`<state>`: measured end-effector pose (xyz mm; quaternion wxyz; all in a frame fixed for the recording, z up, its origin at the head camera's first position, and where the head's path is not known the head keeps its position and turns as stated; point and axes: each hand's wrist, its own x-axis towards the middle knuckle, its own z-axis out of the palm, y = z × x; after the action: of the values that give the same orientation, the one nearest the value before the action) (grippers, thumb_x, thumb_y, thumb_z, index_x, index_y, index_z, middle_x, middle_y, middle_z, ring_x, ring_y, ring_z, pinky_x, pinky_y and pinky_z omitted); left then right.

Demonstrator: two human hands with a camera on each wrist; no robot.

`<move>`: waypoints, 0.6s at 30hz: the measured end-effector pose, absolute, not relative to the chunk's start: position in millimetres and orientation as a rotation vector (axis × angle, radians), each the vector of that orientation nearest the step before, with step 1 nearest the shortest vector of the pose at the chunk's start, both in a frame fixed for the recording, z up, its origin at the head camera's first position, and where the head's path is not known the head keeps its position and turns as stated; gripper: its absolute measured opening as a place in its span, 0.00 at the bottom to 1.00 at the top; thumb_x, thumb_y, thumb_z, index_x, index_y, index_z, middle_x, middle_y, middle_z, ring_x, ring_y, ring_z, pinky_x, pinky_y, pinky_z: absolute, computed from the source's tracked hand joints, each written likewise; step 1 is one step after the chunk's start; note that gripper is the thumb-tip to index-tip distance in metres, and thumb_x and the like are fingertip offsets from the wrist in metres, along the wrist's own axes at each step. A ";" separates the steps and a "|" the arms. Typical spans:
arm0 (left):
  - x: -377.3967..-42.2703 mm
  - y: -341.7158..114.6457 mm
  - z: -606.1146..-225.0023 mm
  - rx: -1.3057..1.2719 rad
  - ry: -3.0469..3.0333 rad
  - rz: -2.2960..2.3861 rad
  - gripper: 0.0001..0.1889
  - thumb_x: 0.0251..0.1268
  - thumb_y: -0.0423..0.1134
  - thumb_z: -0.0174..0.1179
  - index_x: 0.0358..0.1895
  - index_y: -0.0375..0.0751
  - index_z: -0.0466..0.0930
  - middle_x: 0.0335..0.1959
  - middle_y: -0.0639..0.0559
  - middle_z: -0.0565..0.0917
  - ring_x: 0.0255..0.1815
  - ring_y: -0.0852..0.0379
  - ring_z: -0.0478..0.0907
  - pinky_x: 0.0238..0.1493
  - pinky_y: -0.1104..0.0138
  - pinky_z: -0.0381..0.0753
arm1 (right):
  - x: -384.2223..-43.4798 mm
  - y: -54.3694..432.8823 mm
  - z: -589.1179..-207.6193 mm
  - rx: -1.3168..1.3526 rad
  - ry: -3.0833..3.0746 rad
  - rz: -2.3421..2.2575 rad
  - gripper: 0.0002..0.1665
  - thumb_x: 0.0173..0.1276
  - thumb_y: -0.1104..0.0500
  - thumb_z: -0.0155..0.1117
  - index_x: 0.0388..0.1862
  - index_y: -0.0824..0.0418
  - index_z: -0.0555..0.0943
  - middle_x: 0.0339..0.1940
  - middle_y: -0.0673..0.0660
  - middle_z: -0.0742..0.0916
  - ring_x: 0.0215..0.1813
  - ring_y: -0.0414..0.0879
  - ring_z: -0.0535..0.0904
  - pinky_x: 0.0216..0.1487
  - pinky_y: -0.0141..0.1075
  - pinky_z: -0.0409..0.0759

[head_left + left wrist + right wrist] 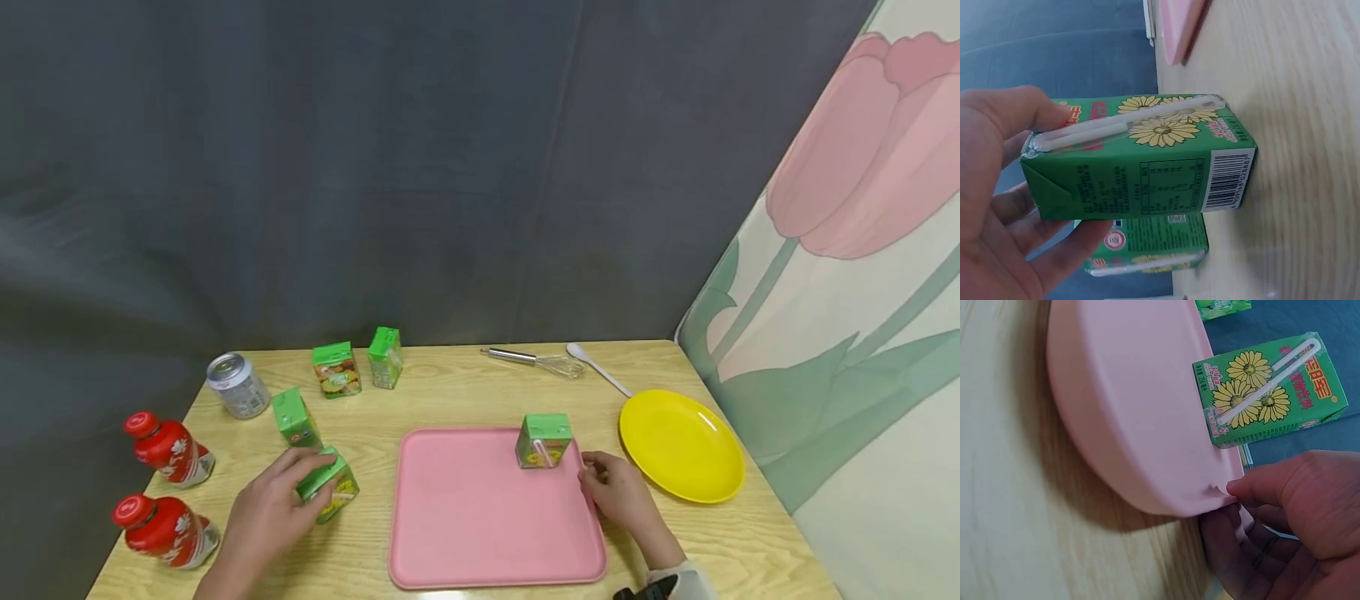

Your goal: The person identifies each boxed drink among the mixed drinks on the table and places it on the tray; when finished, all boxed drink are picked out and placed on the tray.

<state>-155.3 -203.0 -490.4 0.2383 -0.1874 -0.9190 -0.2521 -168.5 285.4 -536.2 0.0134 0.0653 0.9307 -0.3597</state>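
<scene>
My left hand [273, 508] grips a green drink carton [333, 486] by its upper part, left of the pink tray [491, 521]. In the left wrist view this carton [1141, 156] shows yellow flowers, a white straw and a barcode, with thumb on one side and fingers on the other. Another green carton stands just behind it [295, 417]. My right hand [618, 493] pinches the tray's right rim between thumb and fingers. On the tray, near its far right corner, stands one flowered carton [1266, 390] with a straw on its front.
Two red bottles [174, 451] and a silver can [237, 386] stand at the left. Toward the back are an orange-patterned carton [337, 370], a green carton [386, 358], a whisk [534, 360] and a white spoon [597, 367]. A yellow plate [681, 447] lies at the right.
</scene>
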 end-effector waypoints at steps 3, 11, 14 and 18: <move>-159.6 -197.5 -485.4 -0.549 -2.534 -0.702 0.20 0.49 0.38 0.80 0.49 0.52 0.89 0.48 0.56 0.84 0.40 0.56 0.84 0.28 0.62 0.80 | -168.2 285.4 -534.9 0.202 2.901 -1.126 0.19 0.69 0.64 0.66 0.58 0.68 0.83 0.31 0.52 0.83 0.28 0.44 0.76 0.23 0.34 0.75; -186.0 -159.2 -465.3 -0.787 -2.565 -0.780 0.19 0.56 0.39 0.77 0.52 0.53 0.88 0.51 0.57 0.82 0.30 0.68 0.80 0.24 0.70 0.75 | -169.8 286.2 -535.5 0.181 2.908 -1.148 0.19 0.69 0.64 0.67 0.57 0.68 0.84 0.31 0.52 0.83 0.28 0.43 0.76 0.24 0.34 0.75; -194.8 -137.5 -463.7 -0.913 -2.575 -0.823 0.18 0.60 0.40 0.75 0.54 0.54 0.88 0.52 0.58 0.81 0.23 0.75 0.73 0.23 0.71 0.74 | -170.2 286.4 -537.4 0.178 2.898 -1.160 0.19 0.69 0.64 0.67 0.57 0.67 0.84 0.31 0.51 0.83 0.28 0.43 0.76 0.24 0.34 0.75; -206.3 -106.7 -463.9 -1.074 -2.566 -0.816 0.16 0.63 0.43 0.72 0.54 0.55 0.88 0.51 0.62 0.80 0.24 0.76 0.72 0.24 0.72 0.75 | -169.6 286.4 -539.1 0.185 2.880 -1.177 0.19 0.69 0.64 0.68 0.57 0.67 0.84 0.31 0.51 0.84 0.28 0.43 0.76 0.25 0.34 0.76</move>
<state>-206.3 -106.7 -463.9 0.1211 -0.3677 -0.8787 -0.2793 -169.6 286.4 -539.1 0.0124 0.0595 0.9239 -0.3777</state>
